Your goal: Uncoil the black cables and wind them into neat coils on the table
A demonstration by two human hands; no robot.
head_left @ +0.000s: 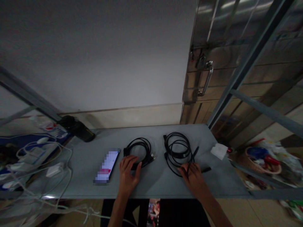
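Two coils of black cable lie side by side on a grey tabletop (156, 186). At the near edge of the left cable coil (149, 145), my left hand (129, 173) has its curled fingers and thumb on either side of a dark part of the cable. Metal plug ends show at that coil's right side. My right hand (195, 179) is closed on the near right part of the right cable coil (182, 135), its fingertips pinching a strand. Black connector ends stick out beside these fingers. Left of my left hand lies a phone (107, 165) with a lit screen.
A black bottle (81, 129) lies at the back left. White cords and a white adapter (55, 170) crowd the left end. Crumpled white tissue (219, 150) is at the right, beyond it a basket (262, 160). Metal frame posts (246, 63) rise at both sides.
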